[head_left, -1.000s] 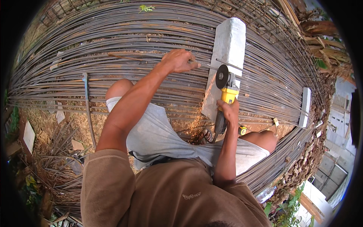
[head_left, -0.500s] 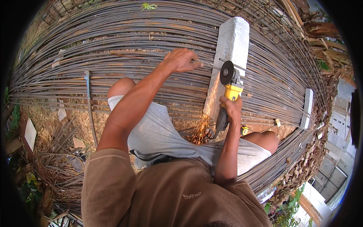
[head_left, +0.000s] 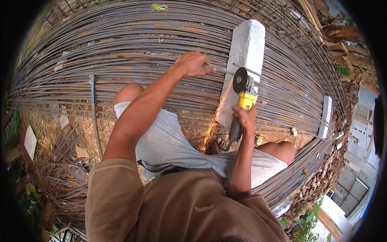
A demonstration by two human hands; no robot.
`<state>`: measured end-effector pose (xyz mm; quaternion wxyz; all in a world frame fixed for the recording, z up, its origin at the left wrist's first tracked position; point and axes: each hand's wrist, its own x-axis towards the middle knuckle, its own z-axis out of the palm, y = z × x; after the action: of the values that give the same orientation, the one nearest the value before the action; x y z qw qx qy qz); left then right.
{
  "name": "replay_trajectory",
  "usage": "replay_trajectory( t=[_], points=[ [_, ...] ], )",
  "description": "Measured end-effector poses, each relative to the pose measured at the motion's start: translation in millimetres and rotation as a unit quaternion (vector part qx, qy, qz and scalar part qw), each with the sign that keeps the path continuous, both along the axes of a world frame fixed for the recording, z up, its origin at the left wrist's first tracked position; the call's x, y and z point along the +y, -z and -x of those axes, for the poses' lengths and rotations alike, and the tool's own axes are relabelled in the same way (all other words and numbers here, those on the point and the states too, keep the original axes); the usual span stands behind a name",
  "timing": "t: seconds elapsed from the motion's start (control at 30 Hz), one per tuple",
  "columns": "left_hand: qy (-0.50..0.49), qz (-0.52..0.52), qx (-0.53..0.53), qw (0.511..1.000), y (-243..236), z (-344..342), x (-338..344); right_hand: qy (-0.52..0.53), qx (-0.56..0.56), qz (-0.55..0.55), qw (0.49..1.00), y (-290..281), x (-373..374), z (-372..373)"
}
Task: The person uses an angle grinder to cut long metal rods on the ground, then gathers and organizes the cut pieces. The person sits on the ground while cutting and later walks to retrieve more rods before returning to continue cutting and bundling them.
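Firstly, nearest, the brown shirt [head_left: 173, 205] and grey shorts [head_left: 169, 139] fill the lower middle. Just beyond, the right hand [head_left: 246, 117] is wrapped around the grinder [head_left: 247, 101], its thumb lying along the side of the yellow body; the grip looks firm, though the fingers underneath are hidden. The grinder stands between the knees, dark handle toward the person, yellow head pointing away. A black disc [head_left: 237, 84] sits at its front, and orange sparks [head_left: 209, 135] stream from there down toward a sandalled foot [head_left: 219, 144]. A yellow tape [head_left: 259, 140] lies near the right knee.

Farther out, the left hand [head_left: 194, 64] is curled into a near fist, gripping a thin rod [head_left: 225, 71]. The rod is grey and slim, running from the fingers to the disc over the pale block [head_left: 248, 44]; the disc hides the exact contact. The block lies across a broad bed of bars [head_left: 141, 42], dark with rusty streaks. Near its far edge rests a green leaf [head_left: 159, 7].
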<state>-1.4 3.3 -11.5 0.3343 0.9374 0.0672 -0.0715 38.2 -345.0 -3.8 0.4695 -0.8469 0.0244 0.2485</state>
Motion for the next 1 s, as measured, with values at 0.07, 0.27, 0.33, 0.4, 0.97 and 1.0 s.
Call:
replay_trajectory(
  t=[0.07, 0.27, 0.33, 0.4, 0.97, 1.0],
  points=[
    [0.000, 0.007, 0.009, 1.000, -6.6, 1.7, -2.4, 0.004, 0.001, 0.000, 1.000, 3.6, -0.2, -2.6],
    [-0.006, 0.004, 0.035, 0.999, -10.3, 1.8, -2.2, 0.005, 0.003, -0.036, 0.999, 0.6, 1.5, -2.1],
    [-0.013, 0.004, 0.021, 1.000, -5.6, 2.6, -2.4, 0.013, -0.006, -0.025, 1.000, -1.5, 3.9, 1.0],
    [-0.014, 0.005, 0.012, 1.000, -3.1, 1.9, -2.3, 0.012, -0.008, -0.007, 1.000, -0.7, 4.1, -0.6],
    [-0.004, 0.001, 0.006, 1.000, -6.6, 1.2, -0.8, 0.007, -0.004, -0.003, 1.000, -4.2, 0.4, 4.1],
    [-0.005, 0.002, 0.005, 1.000, -4.6, 0.7, -0.6, 0.009, 0.000, -0.001, 1.000, -4.0, 0.7, 2.9]
  ],
)
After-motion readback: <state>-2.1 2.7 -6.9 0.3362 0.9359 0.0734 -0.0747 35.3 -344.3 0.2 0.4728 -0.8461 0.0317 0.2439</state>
